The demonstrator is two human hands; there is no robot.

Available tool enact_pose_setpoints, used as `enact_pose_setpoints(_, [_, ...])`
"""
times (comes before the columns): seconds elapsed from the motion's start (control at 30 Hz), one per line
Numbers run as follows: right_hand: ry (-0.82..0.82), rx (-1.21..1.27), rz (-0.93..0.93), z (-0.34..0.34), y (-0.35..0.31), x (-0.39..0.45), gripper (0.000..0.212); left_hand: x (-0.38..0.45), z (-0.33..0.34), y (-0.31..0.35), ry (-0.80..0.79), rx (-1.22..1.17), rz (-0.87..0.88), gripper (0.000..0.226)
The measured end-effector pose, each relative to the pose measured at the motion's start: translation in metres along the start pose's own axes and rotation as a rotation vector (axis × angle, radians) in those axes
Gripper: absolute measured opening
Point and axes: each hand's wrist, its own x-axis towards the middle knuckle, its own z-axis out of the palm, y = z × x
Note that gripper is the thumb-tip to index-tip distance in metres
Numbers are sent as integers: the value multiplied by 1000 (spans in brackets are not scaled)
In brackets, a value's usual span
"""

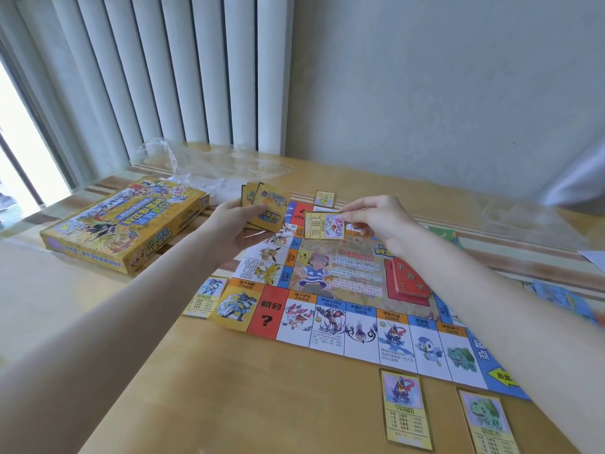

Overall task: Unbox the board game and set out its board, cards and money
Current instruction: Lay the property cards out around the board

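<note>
Cards fan out of the left hand [244, 221], whose fingers curl round a small fan of yellow-backed cards [266, 204] held above the far left corner of the board [343, 290]. The right hand [376, 221] pinches a single face-up card [324, 226] by its right edge, over the board's far side and just beside the fan.

The board lies flat on the wooden tabletop [229, 388], its near edge running from left down to the right. A red card stack [411, 280] sits on its red centre panel. Four cards lie face up off the board: one touching its left corner [204, 298], one beyond its far edge [324, 198], and two by the near edge [406, 409] and [489, 421], the last cut off by the frame.

The yellow game box [126, 224] rests closed to the left, well apart from the board, with clear plastic wrap [209, 165] behind it against the blinds [147, 70]. Bare wood lies open in the near-left area. Blue paper [563, 301] shows at the right edge, too blurred to read.
</note>
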Motion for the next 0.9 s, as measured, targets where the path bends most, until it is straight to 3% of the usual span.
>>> enact_pose_setpoints(0.53, [12, -5, 20, 30, 11, 43, 10, 29, -16, 3, 129, -36, 36, 18])
enact_pose_setpoints(0.77, [-70, 11, -6, 41, 3, 51, 9, 40, -17, 2, 109, -15, 34, 14])
enact_pose_setpoints(0.9, [-26, 12, -26, 34, 2, 56, 9, 44, -15, 0, 101, -35, 43, 7])
